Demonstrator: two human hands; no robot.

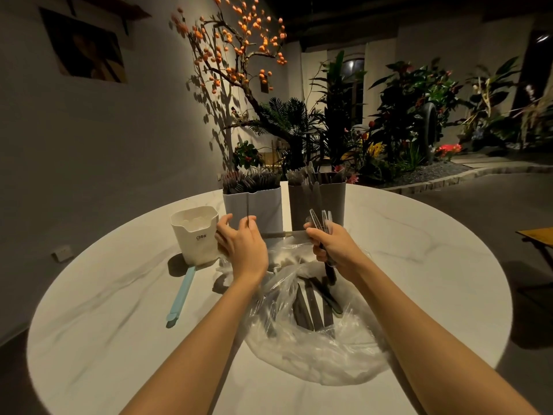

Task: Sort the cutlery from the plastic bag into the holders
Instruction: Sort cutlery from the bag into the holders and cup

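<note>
1. Round white table [419,265], dim room. Clear plastic bag [314,348] lies open near the table's front edge, between the two forearms; several dark cutlery pieces [311,310] lie inside it.
2. Left hand [242,244] is raised above the bag's far-left rim. Its thumb and fingers pinch one thin dark piece [248,209], held upright in front of the pale grey holder [254,208].
3. Right hand [332,247] is closed round a bundle of cutlery [321,223]: clear tips stick up past the knuckles, dark handles hang down toward the bag's mouth.
4. Dark grey holder [317,202] stands just beside the pale one, both packed with cutlery and behind the hands.
5. Small white holder [196,235] stands to the left, near the left hand.
6. Light blue bar-shaped item [181,292] lies flat on the table, in front of the white holder.
</note>
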